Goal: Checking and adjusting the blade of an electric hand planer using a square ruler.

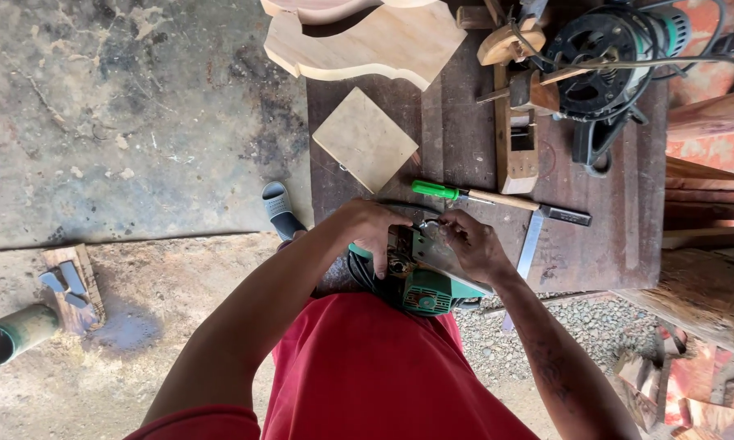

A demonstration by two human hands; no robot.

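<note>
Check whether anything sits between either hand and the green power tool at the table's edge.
Nothing visible does. The left hand and the right hand both rest directly on the green power tool. The green-handled screwdriver lies beyond them, farther back on the table.

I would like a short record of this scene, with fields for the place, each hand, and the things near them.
place: dark wooden workbench on a concrete floor
left hand: left hand rests on top of a green power tool at the bench edge
right hand: right hand pinches a small part on the same tool; which part is unclear
beside hands: green-handled screwdriver, metal square
farther back: square wood piece, wooden hand plane, second power tool with cord, curved cut board
</note>
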